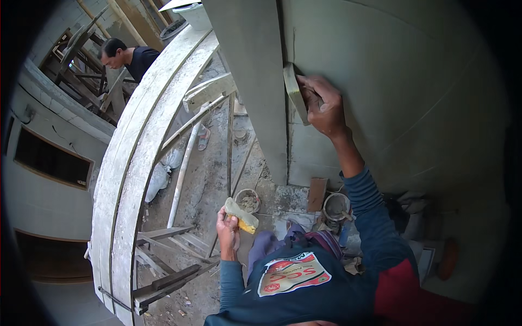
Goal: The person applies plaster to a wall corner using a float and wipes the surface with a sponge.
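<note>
My right hand [325, 108] grips a pale, flat rectangular pad [295, 92] with a thin yellowish side, held at the seam where a grey vertical column [253, 81] meets the smooth plastered wall [397, 92]. Lower down and to the left, my left hand [228, 231] holds a yellow sponge [242, 221] with a grey, plaster-caked top. It is out over the floor, near a bucket of pale material [247, 201].
A plaster-spattered plank platform [125, 163] on wooden supports runs along my left, with a person in a dark shirt [141, 62] beyond it. Below lie poles, white sacks [157, 182], a second bucket [336, 205] and a brown board [317, 193] by the wall.
</note>
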`<state>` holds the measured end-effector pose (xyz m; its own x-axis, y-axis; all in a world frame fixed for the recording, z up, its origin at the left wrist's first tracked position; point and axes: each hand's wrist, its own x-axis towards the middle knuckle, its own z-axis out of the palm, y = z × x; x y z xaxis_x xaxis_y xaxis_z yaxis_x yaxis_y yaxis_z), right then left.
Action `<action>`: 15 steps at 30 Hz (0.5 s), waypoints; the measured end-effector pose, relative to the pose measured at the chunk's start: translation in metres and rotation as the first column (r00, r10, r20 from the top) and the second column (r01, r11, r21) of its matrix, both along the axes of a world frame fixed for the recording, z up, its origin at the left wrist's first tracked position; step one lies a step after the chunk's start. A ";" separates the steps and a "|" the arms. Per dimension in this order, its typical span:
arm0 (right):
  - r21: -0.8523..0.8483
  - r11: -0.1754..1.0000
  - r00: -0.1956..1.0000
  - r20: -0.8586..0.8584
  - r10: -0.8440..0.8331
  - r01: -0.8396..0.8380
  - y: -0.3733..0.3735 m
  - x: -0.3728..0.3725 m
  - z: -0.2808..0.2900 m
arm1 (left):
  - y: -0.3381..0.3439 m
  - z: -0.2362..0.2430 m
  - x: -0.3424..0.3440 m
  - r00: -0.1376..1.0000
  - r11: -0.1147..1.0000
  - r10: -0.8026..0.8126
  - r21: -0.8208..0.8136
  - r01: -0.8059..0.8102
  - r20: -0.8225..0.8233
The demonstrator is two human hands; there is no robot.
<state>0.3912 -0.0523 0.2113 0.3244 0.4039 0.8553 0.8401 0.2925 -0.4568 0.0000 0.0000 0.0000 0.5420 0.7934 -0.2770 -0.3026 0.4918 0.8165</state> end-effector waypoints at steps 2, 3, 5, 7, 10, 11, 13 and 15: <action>-0.043 0.999 0.995 -0.095 0.025 -0.029 -0.001 -0.016 -0.037 | 0.000 0.010 -0.011 1.000 1.000 0.016 0.001 -0.016 -0.027; -0.041 0.998 0.996 -0.085 0.033 -0.036 -0.010 -0.002 -0.063 | -0.011 0.002 0.007 1.000 1.000 0.024 0.003 -0.024 -0.017; -0.154 0.988 0.994 -0.106 -0.007 -0.009 -0.019 -0.003 -0.106 | -0.014 0.005 0.005 1.000 1.000 0.009 -0.009 -0.009 -0.013; -0.206 0.978 0.990 -0.140 -0.011 -0.019 -0.034 -0.006 -0.126 | -0.020 0.009 0.002 0.999 1.000 -0.002 -0.006 0.001 -0.032; -0.155 0.988 0.995 -0.097 -0.017 0.002 -0.037 -0.007 -0.095 | -0.022 0.003 -0.003 0.998 0.999 0.003 -0.037 -0.005 -0.055; -0.053 0.998 0.999 -0.031 -0.031 0.030 -0.038 -0.005 -0.066 | -0.020 0.000 -0.004 0.998 0.999 0.004 -0.036 -0.006 -0.061; 0.084 0.996 0.999 0.028 -0.020 0.017 -0.034 0.000 -0.001 | -0.019 0.002 -0.004 0.998 0.998 -0.026 -0.063 0.022 -0.065; 0.146 0.988 0.990 0.123 -0.064 0.046 -0.027 0.008 0.058 | -0.015 0.006 -0.002 0.997 0.997 -0.047 -0.062 0.043 -0.057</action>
<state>0.3989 -0.0796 0.2693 0.2277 0.2597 0.9385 0.9054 0.2983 -0.3022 -0.0017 -0.0153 0.0057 0.5581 0.7493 -0.3563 -0.2319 0.5532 0.8001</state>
